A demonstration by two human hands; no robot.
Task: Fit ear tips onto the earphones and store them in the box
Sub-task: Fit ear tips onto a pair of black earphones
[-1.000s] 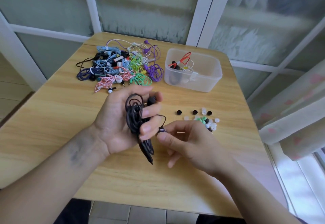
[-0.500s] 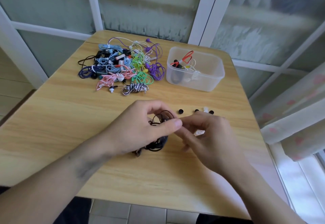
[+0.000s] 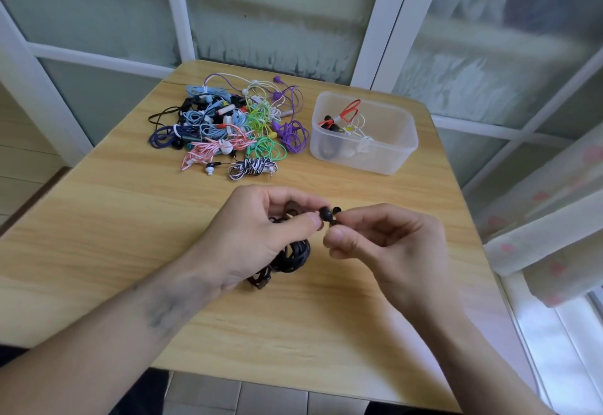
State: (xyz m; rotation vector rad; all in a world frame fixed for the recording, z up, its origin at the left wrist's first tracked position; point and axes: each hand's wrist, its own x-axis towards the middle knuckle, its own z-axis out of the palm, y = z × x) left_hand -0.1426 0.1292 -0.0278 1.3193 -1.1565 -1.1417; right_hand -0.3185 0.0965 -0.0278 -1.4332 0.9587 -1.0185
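The black earphones (image 3: 290, 256) sit coiled in the left hand (image 3: 257, 235), the bundle hanging out below the palm at its 5 o'clock, just above the table (image 3: 114, 225). One earbud (image 3: 325, 213) pokes out at the hand's 3 o'clock, pinched between the left thumb and forefinger. The right hand (image 3: 388, 241) meets it from the 3 o'clock side, thumb and forefinger curled and pinching a small black ear tip (image 3: 336, 210) that touches or nearly touches the earbud; I cannot tell whether the tip is seated on it. The two hands are fingertip to fingertip near the middle of the table. The box (image 3: 396, 157), clear plastic and lidless, stands at 1 o'clock from the hands, well apart, with a few earphones inside, among them a red cord (image 3: 349, 110) and white ones. At 11 o'clock from the hands lies a pile (image 3: 235, 124) of tangled earphones in blue, pink, green, purple, yellow and black; a black-and-white striped set (image 3: 253, 166) lies at its near edge, closest to the left hand. Behind the table are white-framed frosted panes (image 3: 277, 13), and a pale curtain (image 3: 554, 219) hangs at 3 o'clock.
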